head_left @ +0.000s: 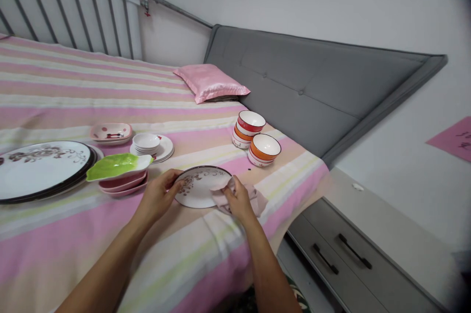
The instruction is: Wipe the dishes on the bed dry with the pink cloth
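A white plate (200, 190) with a dark rim and brown floral print is just above or on the striped bedspread; I cannot tell which. My left hand (162, 193) grips its left edge, thumb on top. My right hand (237, 197) is closed on a pale pink cloth (257, 199), which touches the plate's right side and hangs past its rim. Just left of my left hand, a green leaf-shaped dish (116, 166) rests on stacked pink dishes (125, 185). Bowls with orange and red bands (264, 148) stand beyond the cloth in two stacks.
Large floral plates (44, 170) are stacked at the left. Small white bowls (146, 142) sit on white plates (165, 150), beside pink square dishes (111, 134). A pink pillow (211, 82) lies near the grey headboard (301, 77). A drawer cabinet (353, 254) stands at the right.
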The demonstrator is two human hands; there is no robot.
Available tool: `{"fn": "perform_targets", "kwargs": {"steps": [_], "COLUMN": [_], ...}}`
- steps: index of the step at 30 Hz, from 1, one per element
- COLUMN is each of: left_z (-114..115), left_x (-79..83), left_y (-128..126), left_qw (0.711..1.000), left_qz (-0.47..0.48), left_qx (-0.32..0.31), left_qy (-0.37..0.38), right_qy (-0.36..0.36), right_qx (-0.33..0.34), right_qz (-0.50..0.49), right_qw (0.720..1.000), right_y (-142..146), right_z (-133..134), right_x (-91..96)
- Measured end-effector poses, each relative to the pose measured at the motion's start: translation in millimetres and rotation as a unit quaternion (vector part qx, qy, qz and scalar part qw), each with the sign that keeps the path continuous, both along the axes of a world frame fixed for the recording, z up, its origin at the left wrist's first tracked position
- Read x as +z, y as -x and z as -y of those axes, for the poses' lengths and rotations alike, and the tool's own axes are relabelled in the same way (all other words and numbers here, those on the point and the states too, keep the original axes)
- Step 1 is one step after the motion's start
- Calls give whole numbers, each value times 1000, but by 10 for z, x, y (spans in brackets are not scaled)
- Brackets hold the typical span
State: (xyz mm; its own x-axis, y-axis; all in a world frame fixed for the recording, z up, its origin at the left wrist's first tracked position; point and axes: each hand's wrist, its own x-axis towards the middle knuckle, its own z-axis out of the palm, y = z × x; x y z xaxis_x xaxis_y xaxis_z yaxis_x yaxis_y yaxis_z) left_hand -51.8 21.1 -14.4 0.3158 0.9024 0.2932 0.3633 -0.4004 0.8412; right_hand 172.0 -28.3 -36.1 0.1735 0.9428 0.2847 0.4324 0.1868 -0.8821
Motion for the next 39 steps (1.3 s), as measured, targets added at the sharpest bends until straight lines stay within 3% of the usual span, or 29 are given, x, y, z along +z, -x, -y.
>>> {"fn": "perform_targets", "kwargs": {"steps": [6, 14, 22, 28, 30, 34, 36, 39], "left_z": [-6, 106, 215, 264, 293, 330, 328, 327], "left_x": [-2, 67, 106, 73, 65, 73, 82, 94], "left_y": [29, -29, -107, -194, -238, -300, -304, -295], "left_qw": [999, 991, 978, 971, 971, 959, 955, 952], "left_qz": [-28, -75, -116, -135, -134, -104, -67, -37], "left_qx": [9, 7, 8, 15, 69, 246, 286, 301], "left_qy": [-24, -114, -171, -195, -183, -89, -44, -40], "right_qy": [18, -49, -107, -90, -73, -67, -67, -61], "right_qx": [24, 39, 40, 59, 68, 63, 72, 89], "right_qz": [-83, -184, 16, 43, 41, 39, 40, 32], "right_qw": [996, 981, 993, 993, 994, 995, 994, 994], "right_y": [24, 145, 186, 190, 196, 225, 233, 231], "right_z": [-27, 84, 252, 277, 276, 293, 315, 351], "right_x": [-139, 121, 324, 409, 418, 454, 487, 535]}}
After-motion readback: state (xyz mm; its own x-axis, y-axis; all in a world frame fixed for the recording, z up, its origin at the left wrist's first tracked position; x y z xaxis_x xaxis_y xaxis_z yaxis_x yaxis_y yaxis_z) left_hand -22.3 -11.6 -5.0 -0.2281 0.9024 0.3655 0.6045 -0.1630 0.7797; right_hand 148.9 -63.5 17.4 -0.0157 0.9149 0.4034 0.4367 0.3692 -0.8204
